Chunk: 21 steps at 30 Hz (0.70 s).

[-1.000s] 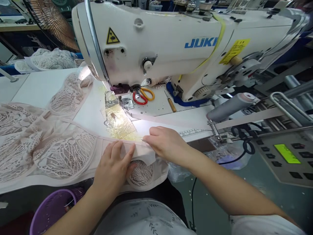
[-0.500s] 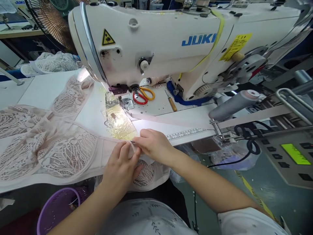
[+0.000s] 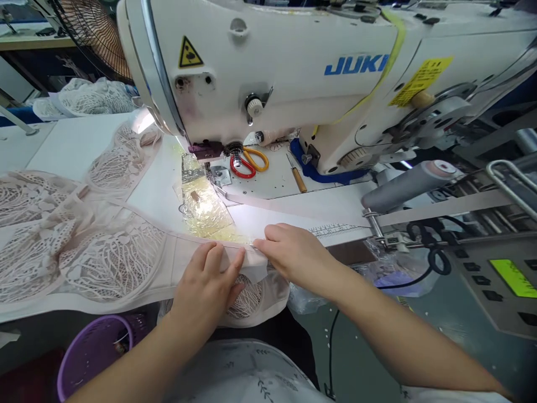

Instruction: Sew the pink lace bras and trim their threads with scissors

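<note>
A pale pink lace bra (image 3: 115, 260) lies across the table's front edge, its right end hanging towards my lap. My left hand (image 3: 205, 282) rests on the band with fingers stretched over the fabric and thumb apart. To its right, my right hand (image 3: 296, 252) is closed in a pinch at the band's upper edge. A tiny shiny tip shows at its fingertips; the rest of what it holds is hidden. Just beyond the hands is a yellowish taped sheet (image 3: 207, 210) beside the needle area of the sewing machine (image 3: 285, 73).
Red-and-yellow-handled scissors (image 3: 255, 162) and a wooden-handled awl (image 3: 298, 178) lie under the machine arm. A pink elastic strip (image 3: 293, 206) runs right past a grey roller (image 3: 406, 182). A control panel (image 3: 499, 285) stands right; a purple basket (image 3: 84, 350) sits below left.
My right hand has slid right along the band's edge, away from my left hand, which stays nearly in place with its index finger straighter. The view has shifted slightly.
</note>
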### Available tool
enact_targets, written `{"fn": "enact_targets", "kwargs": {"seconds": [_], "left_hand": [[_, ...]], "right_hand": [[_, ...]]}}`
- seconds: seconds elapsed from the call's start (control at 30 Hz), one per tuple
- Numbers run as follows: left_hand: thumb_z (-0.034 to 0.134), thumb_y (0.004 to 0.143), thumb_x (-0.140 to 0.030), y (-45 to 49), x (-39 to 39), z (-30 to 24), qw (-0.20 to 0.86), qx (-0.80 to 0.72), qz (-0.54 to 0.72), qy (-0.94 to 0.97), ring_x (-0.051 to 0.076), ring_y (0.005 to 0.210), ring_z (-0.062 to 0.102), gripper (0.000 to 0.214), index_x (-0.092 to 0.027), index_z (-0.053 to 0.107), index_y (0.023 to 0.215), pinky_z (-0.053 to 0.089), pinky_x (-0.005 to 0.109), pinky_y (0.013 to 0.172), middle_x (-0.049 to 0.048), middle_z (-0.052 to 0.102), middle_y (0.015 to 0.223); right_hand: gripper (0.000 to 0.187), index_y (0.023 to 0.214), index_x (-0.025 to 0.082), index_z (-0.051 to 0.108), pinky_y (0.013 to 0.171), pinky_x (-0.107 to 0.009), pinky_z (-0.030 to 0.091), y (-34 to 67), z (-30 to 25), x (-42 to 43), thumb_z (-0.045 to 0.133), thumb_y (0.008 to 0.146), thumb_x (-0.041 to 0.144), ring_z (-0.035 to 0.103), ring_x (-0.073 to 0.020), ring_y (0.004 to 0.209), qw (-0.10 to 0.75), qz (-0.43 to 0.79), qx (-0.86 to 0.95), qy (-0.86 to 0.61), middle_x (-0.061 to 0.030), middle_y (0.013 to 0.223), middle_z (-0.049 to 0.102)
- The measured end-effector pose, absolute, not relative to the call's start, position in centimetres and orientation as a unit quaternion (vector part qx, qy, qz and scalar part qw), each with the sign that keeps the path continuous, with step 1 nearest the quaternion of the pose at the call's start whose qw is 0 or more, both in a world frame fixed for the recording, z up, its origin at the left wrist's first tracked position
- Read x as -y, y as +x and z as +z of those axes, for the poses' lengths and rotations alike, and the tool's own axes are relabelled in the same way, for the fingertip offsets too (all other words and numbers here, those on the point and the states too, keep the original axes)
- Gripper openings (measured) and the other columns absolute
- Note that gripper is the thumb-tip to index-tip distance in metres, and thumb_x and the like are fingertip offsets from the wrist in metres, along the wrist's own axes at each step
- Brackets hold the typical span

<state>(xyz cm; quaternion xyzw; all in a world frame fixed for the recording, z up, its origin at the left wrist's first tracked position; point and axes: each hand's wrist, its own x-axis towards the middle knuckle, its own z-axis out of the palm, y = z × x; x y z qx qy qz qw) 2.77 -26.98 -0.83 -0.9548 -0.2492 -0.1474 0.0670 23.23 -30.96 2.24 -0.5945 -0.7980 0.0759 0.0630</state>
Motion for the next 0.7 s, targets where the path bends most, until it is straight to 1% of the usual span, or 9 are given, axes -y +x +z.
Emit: {"fn": "enact_targets", "kwargs": {"seconds": [0.1,0.17,0.23,0.43,0.6,0.7], "left_hand": [[0.064,0.078,-0.029,2.8,27.0,-0.9,0.068,0.248,-0.155,-0.954,0.032,0.103,0.046,0.044,-0.015,0.059,0.119,0.052,0.047,0.085,0.0162,0.047,0.101],[0.062,0.078,-0.029,2.8,27.0,-0.9,0.069,0.249,-0.156,-0.953,0.032,0.103,0.047,0.044,-0.014,0.058,0.119,0.052,0.048,0.085,0.0164,0.047,0.101],[0.060,0.080,-0.029,2.8,27.0,-0.9,0.069,0.250,-0.152,-0.954,0.032,0.103,0.046,0.043,-0.013,0.057,0.120,0.052,0.048,0.086,0.0166,0.048,0.101],[0.059,0.080,-0.028,2.8,27.0,-0.8,0.069,0.246,-0.142,-0.956,0.033,0.106,0.046,0.042,-0.010,0.057,0.118,0.050,0.048,0.088,0.0182,0.050,0.102],[0.064,0.078,-0.029,2.8,27.1,-0.9,0.073,0.256,-0.142,-0.953,0.032,0.103,0.048,0.046,-0.014,0.057,0.120,0.051,0.047,0.087,0.0161,0.050,0.100],[0.066,0.076,-0.029,2.8,27.2,-0.9,0.073,0.259,-0.148,-0.952,0.032,0.103,0.049,0.046,-0.016,0.058,0.119,0.051,0.048,0.087,0.0157,0.050,0.101]], "right_hand": [[0.023,0.086,0.016,0.065,0.051,-0.027,0.016,23.4,2.1,31.2,0.043,0.085,0.009,0.033,-0.0148,0.062,0.112,0.064,0.786,-0.605,-0.0014,0.066,0.042],[0.026,0.094,0.017,0.066,0.052,-0.026,0.018,22.9,1.6,30.9,0.041,0.088,0.013,0.035,-0.0150,0.064,0.147,0.058,0.782,-0.603,-0.0016,0.067,0.043],[0.025,0.097,0.017,0.066,0.052,-0.026,0.018,22.0,0.9,30.2,0.042,0.089,0.016,0.036,-0.0151,0.065,0.162,0.062,0.785,-0.595,-0.0018,0.069,0.045],[0.018,0.087,0.018,0.066,0.052,-0.027,0.016,20.5,0.3,28.4,0.049,0.086,0.020,0.032,-0.0152,0.064,0.152,0.073,0.797,-0.580,-0.0012,0.070,0.046],[0.021,0.078,0.017,0.064,0.052,-0.027,0.017,22.7,1.5,30.1,0.045,0.085,0.011,0.032,-0.0152,0.063,0.103,0.068,0.813,-0.570,-0.0014,0.067,0.046],[0.025,0.083,0.016,0.065,0.052,-0.027,0.019,24.2,1.8,31.6,0.043,0.083,0.007,0.035,-0.0151,0.062,0.109,0.044,0.808,-0.578,-0.0013,0.065,0.045]]}}
